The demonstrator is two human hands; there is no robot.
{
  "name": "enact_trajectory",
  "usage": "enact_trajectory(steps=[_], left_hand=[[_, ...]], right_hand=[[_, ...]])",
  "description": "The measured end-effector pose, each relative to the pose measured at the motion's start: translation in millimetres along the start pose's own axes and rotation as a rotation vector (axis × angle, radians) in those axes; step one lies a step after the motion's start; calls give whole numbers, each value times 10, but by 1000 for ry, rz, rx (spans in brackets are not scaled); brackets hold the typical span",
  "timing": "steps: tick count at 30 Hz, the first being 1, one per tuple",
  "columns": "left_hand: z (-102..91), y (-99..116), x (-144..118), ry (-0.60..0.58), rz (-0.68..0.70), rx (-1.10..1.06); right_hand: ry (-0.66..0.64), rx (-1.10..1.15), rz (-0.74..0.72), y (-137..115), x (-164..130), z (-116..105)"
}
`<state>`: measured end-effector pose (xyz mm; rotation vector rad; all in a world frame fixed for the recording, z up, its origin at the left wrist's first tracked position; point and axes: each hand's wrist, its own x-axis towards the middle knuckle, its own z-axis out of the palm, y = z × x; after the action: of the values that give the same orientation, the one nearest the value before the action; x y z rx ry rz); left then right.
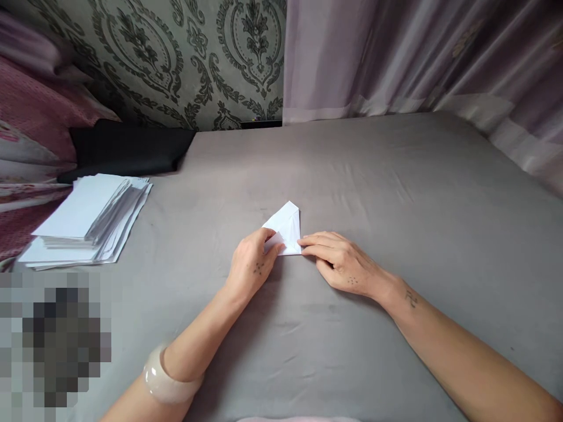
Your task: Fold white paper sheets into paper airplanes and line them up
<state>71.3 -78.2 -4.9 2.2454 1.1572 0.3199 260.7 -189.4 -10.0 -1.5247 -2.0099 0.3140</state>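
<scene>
A folded white paper lies on the grey bed, about mid-sheet, well right of the paper stack. Both hands work its near edge. The left hand pinches the paper's lower left flap between thumb and fingers, its grip closed on it. The right hand lies flat, fingertips pressing the paper's lower right corner down, not closed around anything.

The soft bed gives under a crease, so to my eye the fold would come out sharpest with the right hand pinning firmly while the left lines up edges before pressing.

The paper's near edge is hidden under the fingers. A blurred patch covers the corner below the stack. A black cloth lies behind the stack.
</scene>
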Motion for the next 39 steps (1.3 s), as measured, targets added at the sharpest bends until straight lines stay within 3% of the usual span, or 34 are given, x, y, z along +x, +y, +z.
enact_trajectory(steps=[14, 24, 30, 39], left_hand=[[-30, 20, 10, -5, -30, -47], [1, -9, -1, 33, -70, -99], [8, -73, 7, 61, 10, -85], [56, -127, 56, 101, -2, -85]], right_hand=[[-171, -216, -103, -17, -27, -40], [-140, -232, -110, -60, -24, -23], [-142, -237, -98, -67, -19, -12], [-100, -214, -98, -91, -14, -5]])
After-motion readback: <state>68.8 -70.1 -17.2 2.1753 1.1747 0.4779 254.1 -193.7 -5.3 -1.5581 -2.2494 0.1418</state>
